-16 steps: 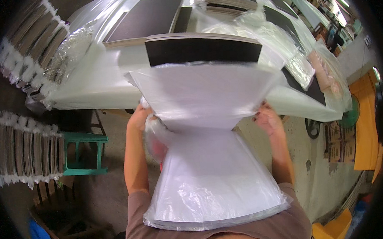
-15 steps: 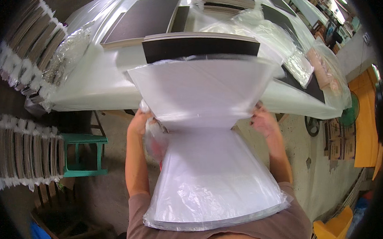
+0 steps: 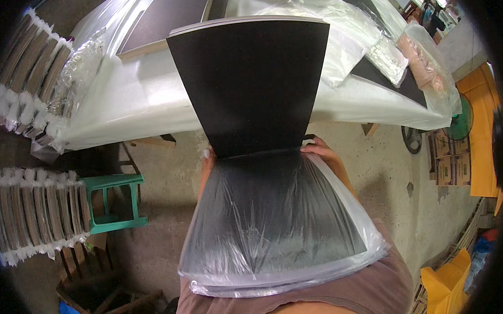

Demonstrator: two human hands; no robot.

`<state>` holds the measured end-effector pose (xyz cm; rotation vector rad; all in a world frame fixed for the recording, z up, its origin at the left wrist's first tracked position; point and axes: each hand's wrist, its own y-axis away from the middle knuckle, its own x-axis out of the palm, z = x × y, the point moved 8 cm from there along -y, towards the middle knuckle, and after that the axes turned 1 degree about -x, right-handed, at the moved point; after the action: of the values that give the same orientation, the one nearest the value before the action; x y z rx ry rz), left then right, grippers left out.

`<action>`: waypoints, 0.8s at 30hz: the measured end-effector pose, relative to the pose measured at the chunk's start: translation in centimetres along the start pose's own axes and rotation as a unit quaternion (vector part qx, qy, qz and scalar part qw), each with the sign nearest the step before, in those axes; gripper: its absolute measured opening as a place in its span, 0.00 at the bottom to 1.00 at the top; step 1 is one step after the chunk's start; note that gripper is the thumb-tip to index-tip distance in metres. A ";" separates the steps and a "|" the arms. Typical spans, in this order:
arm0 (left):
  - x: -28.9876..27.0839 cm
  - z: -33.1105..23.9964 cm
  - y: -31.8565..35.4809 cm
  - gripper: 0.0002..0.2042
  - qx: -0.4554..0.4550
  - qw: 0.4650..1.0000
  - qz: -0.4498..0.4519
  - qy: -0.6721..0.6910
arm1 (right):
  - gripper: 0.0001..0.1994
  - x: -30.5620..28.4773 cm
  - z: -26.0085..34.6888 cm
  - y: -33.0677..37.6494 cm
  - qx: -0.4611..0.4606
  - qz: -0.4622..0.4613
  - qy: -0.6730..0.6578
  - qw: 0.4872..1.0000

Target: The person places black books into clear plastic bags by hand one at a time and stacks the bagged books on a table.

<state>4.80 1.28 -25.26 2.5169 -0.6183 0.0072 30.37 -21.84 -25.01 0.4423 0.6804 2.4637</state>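
A tall black board stands in front of me, leaning toward the table, with thin pale layers along its top edge. Clear plastic bag covers its lower part, and the bag's bottom rests against my shirt. The bag's mouth runs across the board at mid-height. At the left edge of that mouth my left hand is closed, most of it hidden behind the bag. My right hand pinches the bag at the opposite edge, its fingers bent round the side of the board.
A table under plastic sheeting bears more black boards, loose clear bags and a wrapped pinkish bundle. Bagged stacks stand at left beside a green stool. Cartons and a yellow sack lie at right.
The pale sheet that spread before me no longer shows; the black board's face now does, with its lower half under clear plastic. Both hands have come closer to the board's sides.
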 end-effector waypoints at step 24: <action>3.0 -20.8 9.0 0.49 0.191 0.951 0.215 0.114 | 0.12 0.7 14.7 7.8 -0.212 0.048 0.293 0.931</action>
<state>6.04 3.83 -2.60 2.6258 -1.1429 0.6239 33.05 -21.66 -8.59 -0.4556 0.3188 2.7462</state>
